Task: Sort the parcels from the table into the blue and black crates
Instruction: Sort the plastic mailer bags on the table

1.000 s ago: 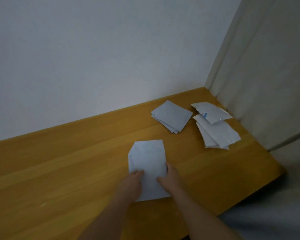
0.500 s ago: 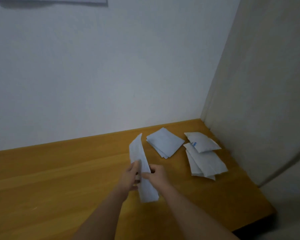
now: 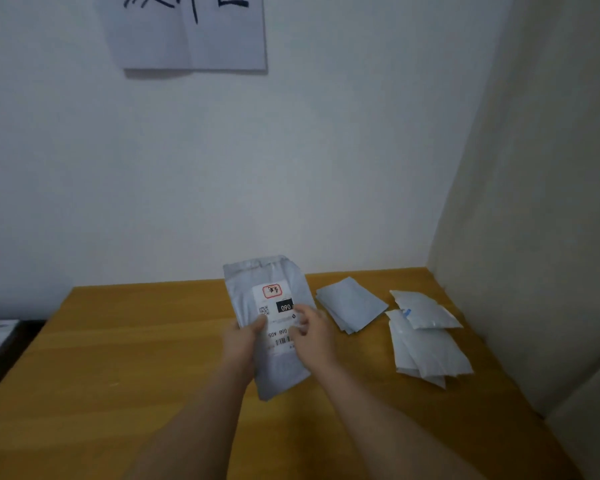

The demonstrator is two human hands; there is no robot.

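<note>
Both hands hold a grey poly mailer parcel (image 3: pixel 274 327) upright above the wooden table (image 3: pixel 118 358), long axis running 12 to 6 o'clock, its shipping label (image 3: pixel 277 313) facing the camera upside down. The left hand (image 3: pixel 239 341) and right hand (image 3: pixel 314 336) pinch its edges. Two parcel piles (image 3: pixel 350 306) (image 3: pixel 426 337) lie at 3 o'clock; no crates show.

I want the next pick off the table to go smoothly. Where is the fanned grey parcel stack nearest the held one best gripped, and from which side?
Probably the top parcel's near right corner on the grey stack, coming from the right hand side. It lies flat on the table, but that corner overhangs the fanned ones below, giving a pinch edge.
</note>
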